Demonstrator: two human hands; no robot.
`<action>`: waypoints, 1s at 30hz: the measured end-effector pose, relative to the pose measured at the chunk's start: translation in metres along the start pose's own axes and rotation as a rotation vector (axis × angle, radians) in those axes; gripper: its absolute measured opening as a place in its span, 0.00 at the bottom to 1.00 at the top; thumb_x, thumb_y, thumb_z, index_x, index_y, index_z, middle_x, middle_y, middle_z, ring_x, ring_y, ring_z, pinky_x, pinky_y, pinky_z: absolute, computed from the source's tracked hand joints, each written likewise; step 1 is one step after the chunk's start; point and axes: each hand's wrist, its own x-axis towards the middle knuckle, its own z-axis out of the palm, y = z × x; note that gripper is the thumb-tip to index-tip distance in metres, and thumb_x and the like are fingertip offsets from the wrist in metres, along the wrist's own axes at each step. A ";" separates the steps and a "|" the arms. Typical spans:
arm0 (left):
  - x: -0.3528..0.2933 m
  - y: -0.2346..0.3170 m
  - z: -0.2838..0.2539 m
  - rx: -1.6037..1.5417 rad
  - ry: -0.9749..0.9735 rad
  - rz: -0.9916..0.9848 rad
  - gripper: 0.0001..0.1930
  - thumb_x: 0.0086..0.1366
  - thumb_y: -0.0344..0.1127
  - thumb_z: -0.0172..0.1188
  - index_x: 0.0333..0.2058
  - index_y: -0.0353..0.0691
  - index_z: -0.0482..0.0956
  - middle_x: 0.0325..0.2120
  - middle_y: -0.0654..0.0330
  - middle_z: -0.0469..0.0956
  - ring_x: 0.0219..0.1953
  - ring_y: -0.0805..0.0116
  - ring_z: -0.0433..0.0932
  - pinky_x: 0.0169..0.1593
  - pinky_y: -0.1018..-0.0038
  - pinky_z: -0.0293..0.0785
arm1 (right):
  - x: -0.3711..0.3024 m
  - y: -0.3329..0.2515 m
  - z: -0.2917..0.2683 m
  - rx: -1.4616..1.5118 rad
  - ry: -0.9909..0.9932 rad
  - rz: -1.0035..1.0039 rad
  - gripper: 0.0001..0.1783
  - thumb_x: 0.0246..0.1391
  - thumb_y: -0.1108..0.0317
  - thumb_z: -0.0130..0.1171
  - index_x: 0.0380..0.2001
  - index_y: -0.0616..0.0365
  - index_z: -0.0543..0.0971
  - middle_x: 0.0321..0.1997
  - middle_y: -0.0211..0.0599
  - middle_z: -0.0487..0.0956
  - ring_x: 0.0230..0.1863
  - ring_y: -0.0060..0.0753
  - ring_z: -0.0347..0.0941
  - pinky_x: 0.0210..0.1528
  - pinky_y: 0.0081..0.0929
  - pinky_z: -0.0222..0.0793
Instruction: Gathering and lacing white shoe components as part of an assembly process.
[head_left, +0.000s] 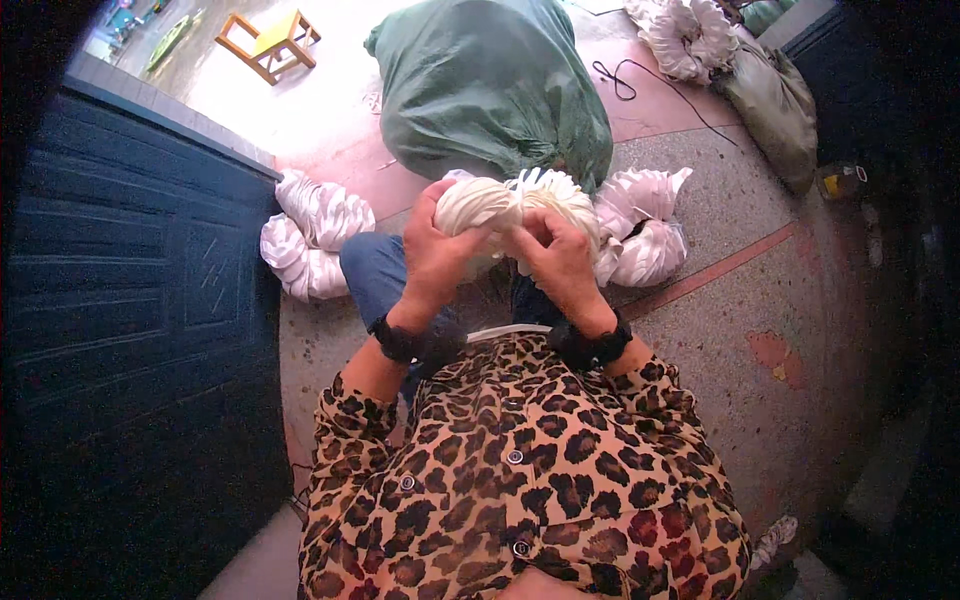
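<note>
White skein [478, 206] sits just past the fingertips, in front of the wearer's torso and above the lap. From my remote seat I read its long axis as running crosswise, left to right, with two full lobes and a narrower waist between them. White loops stand up at that waist.

Left hand [430, 250] and right hand [560, 262] both touch it, so neither is nearer. The left takes the left lobe from its outer side; the right comes in at the waist, with the right lobe rising behind its knuckles.

Left: curled around the lobe, fingers on the far side, thumb along the near side, gripping. Right: bent, fingertips drawn together in a pinch on the skein by the waist. Whether one strand is caught there, I cannot tell; the knuckles block my view.

Around them: green sack [485, 95] directly beyond the skein, bulging. Pale bundles [325, 215] on the floor to the left, by the blue door [140, 270]; more pale bundles [655, 255] to the right. Blue trouser leg [372, 272] shows beside the left forearm. I note dark wristbands [402, 342] on both wrists.
</note>
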 end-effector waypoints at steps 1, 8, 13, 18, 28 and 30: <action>-0.001 0.002 0.002 0.022 0.007 0.013 0.28 0.53 0.23 0.69 0.53 0.37 0.70 0.45 0.59 0.78 0.45 0.71 0.77 0.49 0.75 0.76 | 0.003 0.001 -0.002 0.016 0.000 0.013 0.09 0.55 0.67 0.63 0.35 0.61 0.80 0.27 0.37 0.80 0.26 0.30 0.75 0.32 0.27 0.71; 0.009 -0.004 -0.001 -0.273 0.033 -0.094 0.25 0.55 0.24 0.67 0.53 0.34 0.70 0.43 0.58 0.79 0.43 0.70 0.78 0.47 0.74 0.76 | -0.003 0.026 -0.007 0.381 -0.151 -0.407 0.03 0.61 0.73 0.56 0.37 0.60 0.76 0.35 0.27 0.76 0.38 0.17 0.71 0.43 0.19 0.68; 0.020 -0.001 0.000 -0.467 0.030 -0.179 0.23 0.57 0.23 0.64 0.51 0.33 0.70 0.43 0.58 0.79 0.41 0.71 0.79 0.45 0.75 0.77 | -0.026 0.015 -0.007 0.400 -0.469 -0.018 0.10 0.64 0.67 0.54 0.43 0.62 0.74 0.30 0.27 0.75 0.33 0.20 0.71 0.40 0.20 0.68; 0.030 -0.012 0.005 -0.493 0.020 -0.161 0.21 0.56 0.23 0.64 0.50 0.32 0.72 0.41 0.59 0.80 0.39 0.71 0.80 0.45 0.76 0.77 | -0.027 0.003 -0.024 0.331 -0.577 -0.032 0.11 0.65 0.67 0.53 0.42 0.64 0.76 0.30 0.27 0.75 0.31 0.22 0.73 0.37 0.23 0.71; 0.037 0.009 0.019 -0.323 -0.039 -0.007 0.22 0.57 0.22 0.63 0.51 0.34 0.72 0.43 0.59 0.80 0.43 0.71 0.79 0.49 0.74 0.76 | -0.009 -0.011 -0.046 0.377 -0.574 0.251 0.17 0.70 0.56 0.43 0.41 0.56 0.77 0.21 0.30 0.77 0.13 0.18 0.66 0.14 0.17 0.60; 0.029 0.011 0.021 -0.170 -0.024 0.087 0.23 0.55 0.21 0.64 0.51 0.35 0.72 0.43 0.60 0.80 0.43 0.71 0.79 0.50 0.75 0.76 | -0.004 -0.015 -0.053 0.580 -0.595 0.307 0.17 0.70 0.56 0.44 0.44 0.56 0.76 0.22 0.30 0.77 0.12 0.17 0.66 0.13 0.16 0.59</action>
